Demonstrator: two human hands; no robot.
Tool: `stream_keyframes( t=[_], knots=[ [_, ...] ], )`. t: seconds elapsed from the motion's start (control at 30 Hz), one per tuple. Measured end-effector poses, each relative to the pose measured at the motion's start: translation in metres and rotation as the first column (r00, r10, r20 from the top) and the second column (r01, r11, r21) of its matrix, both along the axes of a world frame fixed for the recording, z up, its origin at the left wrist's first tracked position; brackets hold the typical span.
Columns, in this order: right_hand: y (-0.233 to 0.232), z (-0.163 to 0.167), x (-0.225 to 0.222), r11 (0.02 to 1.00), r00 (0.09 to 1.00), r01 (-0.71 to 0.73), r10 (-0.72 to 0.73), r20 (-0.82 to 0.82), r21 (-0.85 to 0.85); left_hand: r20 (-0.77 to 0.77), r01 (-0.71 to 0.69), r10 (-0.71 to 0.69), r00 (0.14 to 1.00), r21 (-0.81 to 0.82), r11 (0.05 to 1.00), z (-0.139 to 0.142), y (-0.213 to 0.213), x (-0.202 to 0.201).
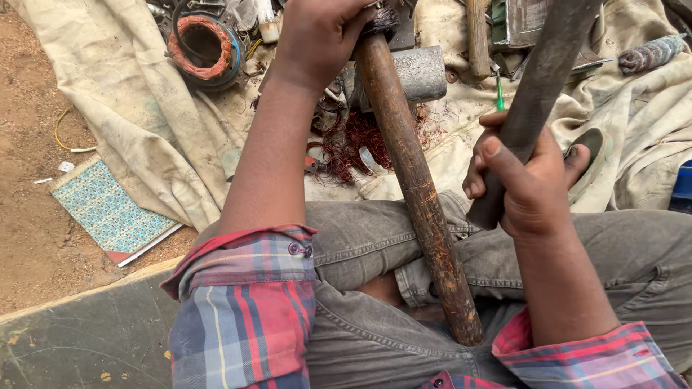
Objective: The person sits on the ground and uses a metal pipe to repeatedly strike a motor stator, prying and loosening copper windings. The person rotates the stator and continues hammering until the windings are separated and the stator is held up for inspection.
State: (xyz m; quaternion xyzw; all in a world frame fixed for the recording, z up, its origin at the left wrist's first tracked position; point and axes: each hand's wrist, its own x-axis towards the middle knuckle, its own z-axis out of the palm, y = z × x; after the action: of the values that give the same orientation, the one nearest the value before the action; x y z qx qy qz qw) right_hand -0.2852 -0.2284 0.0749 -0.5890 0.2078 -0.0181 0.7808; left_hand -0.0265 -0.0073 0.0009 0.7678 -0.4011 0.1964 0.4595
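You are clamping your left hand point(317, 39) around the top of the rusty rod point(414, 180), which is leaning from your lap up to the grey metal block point(422, 72). Your right hand point(526, 180) is closed on the dark bar point(537, 94) (raised, tilted). Keep the rod steady and fingers clear of the copper wire point(360, 140).

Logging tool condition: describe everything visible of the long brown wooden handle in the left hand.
The long brown wooden handle is a round, thick shaft, rust-brown and mottled with dark stains and worn patches. It runs diagonally from the left hand, which grips its upper end, down to the lap, its lower end resting on the grey trousers. A dark wrapped band sits at the top by the fingers. Whether it joins the grey metal block behind it cannot be told.
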Motion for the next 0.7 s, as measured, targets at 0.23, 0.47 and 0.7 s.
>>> stream_keyframes(
  t=[0.23, 0.47, 0.7],
  knots=[
    [-0.009, -0.055, 0.017, 0.991, 0.974, -0.133, 0.133, -0.182, 0.012, -0.076, 0.054, -0.056, 0.996, -0.020, 0.998, 0.023, -0.005, -0.006],
    [-0.018, -0.057, 0.033, 0.832, 0.915, -0.352, 0.403, -0.031, 0.429, -0.143, 0.097, -0.082, 0.986, 0.102, 0.990, 0.047, -0.017, -0.004],
    [-0.015, -0.058, 0.034, 0.788, 0.827, -0.467, 0.550, -0.115, 0.401, 0.041, 0.042, -0.050, 0.998, 0.183, 0.982, 0.054, -0.014, -0.011]
  ],
)
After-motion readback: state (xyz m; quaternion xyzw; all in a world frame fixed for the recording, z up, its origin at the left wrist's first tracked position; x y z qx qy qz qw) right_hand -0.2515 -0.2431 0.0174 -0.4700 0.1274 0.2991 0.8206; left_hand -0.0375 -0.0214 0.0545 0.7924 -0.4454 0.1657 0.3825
